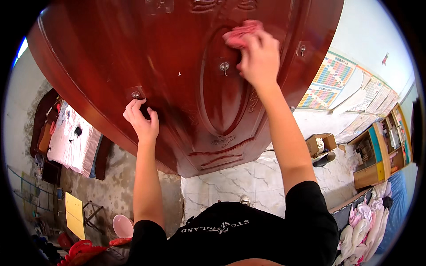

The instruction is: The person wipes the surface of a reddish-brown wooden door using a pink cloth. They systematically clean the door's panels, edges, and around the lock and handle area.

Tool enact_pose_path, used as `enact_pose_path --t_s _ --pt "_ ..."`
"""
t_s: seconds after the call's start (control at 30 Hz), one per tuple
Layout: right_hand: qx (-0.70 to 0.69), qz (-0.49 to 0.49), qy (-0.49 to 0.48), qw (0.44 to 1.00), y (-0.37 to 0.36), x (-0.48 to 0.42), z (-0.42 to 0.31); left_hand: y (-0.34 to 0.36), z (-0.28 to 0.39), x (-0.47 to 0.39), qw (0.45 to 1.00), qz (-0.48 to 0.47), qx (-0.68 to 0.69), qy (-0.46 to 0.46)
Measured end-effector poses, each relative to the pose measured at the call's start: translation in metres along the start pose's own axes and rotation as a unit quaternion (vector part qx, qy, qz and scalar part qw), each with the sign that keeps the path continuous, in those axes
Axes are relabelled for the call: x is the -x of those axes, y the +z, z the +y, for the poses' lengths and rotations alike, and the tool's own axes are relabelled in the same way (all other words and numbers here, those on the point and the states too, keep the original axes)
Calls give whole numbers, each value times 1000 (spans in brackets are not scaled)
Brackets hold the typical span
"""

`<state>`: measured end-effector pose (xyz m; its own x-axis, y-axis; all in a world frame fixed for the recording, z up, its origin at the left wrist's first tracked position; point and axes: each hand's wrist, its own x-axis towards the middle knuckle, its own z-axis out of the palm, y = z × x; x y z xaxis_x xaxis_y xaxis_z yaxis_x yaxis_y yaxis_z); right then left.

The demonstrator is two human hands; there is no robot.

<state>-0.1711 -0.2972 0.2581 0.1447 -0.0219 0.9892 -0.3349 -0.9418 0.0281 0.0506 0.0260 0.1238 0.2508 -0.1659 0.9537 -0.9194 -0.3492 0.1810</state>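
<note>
A glossy red-brown wooden door (173, 99) with carved panels fills the space before me. My right hand (261, 60) holds a crumpled pink cloth (242, 33) against the upper part of its oval panel. Just below the cloth, a clear adhesive hook (224, 68) is stuck on the oval. Lower on the left, my left hand (142, 118) has its fingers apart, fingertips at the door beside a second adhesive hook (135, 95). Near the door's right edge is a third hook (302, 50).
Posters (327, 79) hang on the white wall at right. Beyond it stand a cardboard box (313, 148) and a wooden shelf unit (369, 156). Clothes (361, 226) are piled at lower right. On the left are a bed (75, 143), a yellow folding table (75, 214) and a pink basin (122, 226).
</note>
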Motion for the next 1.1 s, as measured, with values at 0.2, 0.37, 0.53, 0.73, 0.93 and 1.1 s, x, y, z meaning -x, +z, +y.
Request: enact_pose_path --t_s 0.2,0.37,0.53,0.73,0.93,1.1 --pt "13 -40 -39 998 10 33 -3 13 -3 11 998 5 27 -50" --pt "25 -31 14 999 -5 37 16 14 -6 12 999 22 26 -20" --pt "36 -103 -104 989 -10 50 16 15 -8 13 999 29 14 -9" --pt "56 -171 -180 967 -35 57 60 19 -1 13 999 30 22 -21" --pt "42 -227 -256 939 -48 50 87 21 2 13 999 43 -12 -32" --pt "44 -226 -281 932 -44 53 85 27 5 14 997 62 -14 -43"
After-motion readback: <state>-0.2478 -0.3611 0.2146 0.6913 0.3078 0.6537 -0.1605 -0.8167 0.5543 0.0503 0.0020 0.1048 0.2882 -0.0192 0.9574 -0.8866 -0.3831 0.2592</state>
